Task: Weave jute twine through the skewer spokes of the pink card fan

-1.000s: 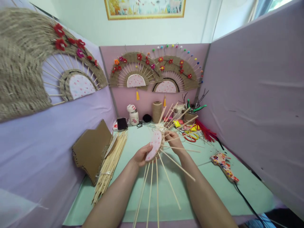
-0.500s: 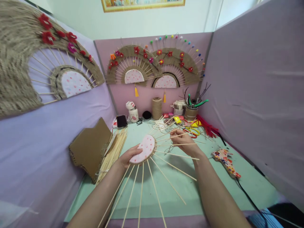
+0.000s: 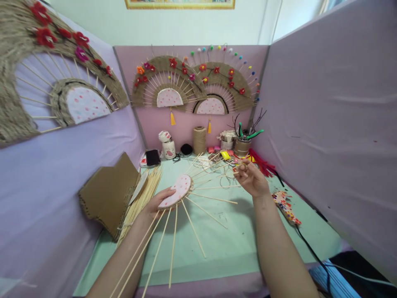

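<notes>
My left hand (image 3: 155,203) grips a half-round pink spotted fan piece (image 3: 175,191) from below, near flat above the green table (image 3: 223,244). Thin bamboo sticks (image 3: 186,215) radiate from its rim toward me and to the right. My right hand (image 3: 252,178) is raised to the right of the piece, fingers pinched on a strand of jute twine (image 3: 228,176) that runs back toward the sticks.
A stack of brown cardboard (image 3: 108,194) and a bundle of bamboo sticks (image 3: 141,198) lie at the left. A twine spool (image 3: 199,140), a tool cup (image 3: 242,145) and scissors stand at the back. A patterned glue gun (image 3: 285,207) lies at the right. Finished fans hang on the walls.
The fan piece has tipped from upright to near flat and moved left. My right hand has left the sticks and risen to the right, drawing twine.
</notes>
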{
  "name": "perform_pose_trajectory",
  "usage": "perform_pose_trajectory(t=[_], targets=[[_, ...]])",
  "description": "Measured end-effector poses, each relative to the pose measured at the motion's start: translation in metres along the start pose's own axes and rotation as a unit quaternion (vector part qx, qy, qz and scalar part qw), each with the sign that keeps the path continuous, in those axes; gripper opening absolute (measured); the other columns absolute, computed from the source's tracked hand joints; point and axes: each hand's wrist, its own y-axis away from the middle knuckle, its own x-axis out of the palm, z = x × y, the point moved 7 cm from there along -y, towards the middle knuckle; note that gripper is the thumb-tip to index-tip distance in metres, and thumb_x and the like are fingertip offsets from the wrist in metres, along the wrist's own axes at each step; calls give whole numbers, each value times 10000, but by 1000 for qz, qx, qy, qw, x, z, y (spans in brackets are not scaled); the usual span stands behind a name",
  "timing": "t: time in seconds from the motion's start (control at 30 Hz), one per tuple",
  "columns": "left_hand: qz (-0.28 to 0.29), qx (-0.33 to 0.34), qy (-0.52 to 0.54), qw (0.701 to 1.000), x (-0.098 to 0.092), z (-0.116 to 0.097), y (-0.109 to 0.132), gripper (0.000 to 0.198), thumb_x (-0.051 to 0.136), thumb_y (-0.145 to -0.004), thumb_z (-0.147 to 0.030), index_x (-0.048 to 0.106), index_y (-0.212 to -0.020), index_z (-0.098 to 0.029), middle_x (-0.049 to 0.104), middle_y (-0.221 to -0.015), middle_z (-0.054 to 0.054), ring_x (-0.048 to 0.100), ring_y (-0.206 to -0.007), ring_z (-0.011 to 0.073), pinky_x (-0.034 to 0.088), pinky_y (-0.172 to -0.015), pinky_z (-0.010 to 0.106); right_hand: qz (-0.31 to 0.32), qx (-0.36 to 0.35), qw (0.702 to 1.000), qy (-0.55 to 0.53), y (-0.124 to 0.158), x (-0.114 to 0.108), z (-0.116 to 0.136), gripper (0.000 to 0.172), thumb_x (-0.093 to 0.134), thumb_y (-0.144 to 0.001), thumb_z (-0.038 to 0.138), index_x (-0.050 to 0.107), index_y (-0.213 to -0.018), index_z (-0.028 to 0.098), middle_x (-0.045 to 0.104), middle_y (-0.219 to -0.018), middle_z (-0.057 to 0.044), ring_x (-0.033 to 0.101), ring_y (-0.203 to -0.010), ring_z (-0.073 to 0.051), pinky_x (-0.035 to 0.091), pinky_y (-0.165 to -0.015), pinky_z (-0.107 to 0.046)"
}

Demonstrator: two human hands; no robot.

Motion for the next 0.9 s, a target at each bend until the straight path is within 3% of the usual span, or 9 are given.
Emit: perform_pose_trajectory(t=[0.13,0.3,0.57,0.9], targets=[[18,-5,-10,1000,2,3,-1,444,607,-757,-114,541,-1195,-96,697,-741,71,642,-521,141,515,-475,202,-11,-20,999,29,0,-4,3,141,605,-749,347,615,-888,326,625,-818,56,225,-425,-59,433,-599,-296],[28,-4,-11,1000,10,4,3,444,642,-719,-100,571,-1158,-89,702,-764,83,649,-556,148,528,-524,221,-21,-18,1000,15,-1,-3,1,148,587,-756,324,642,-893,318,675,-937,36,174,-412,-50,396,-537,-270],[42,15,-9,999,14,0,6,483,634,-721,-102,547,-1196,-91,706,-768,78,649,-563,147,510,-522,206,-8,73,997,3,-10,-4,-22,109,610,-756,319,650,-829,250,682,-992,12,200,-375,-19,404,-486,-233],[31,6,-22,999,14,3,5,493,598,-738,-91,524,-1225,-88,701,-771,81,621,-516,137,488,-459,210,-26,33,999,4,-9,-6,-16,144,554,-808,366,671,-864,303,693,-1026,38,223,-381,-39,444,-522,-263]])
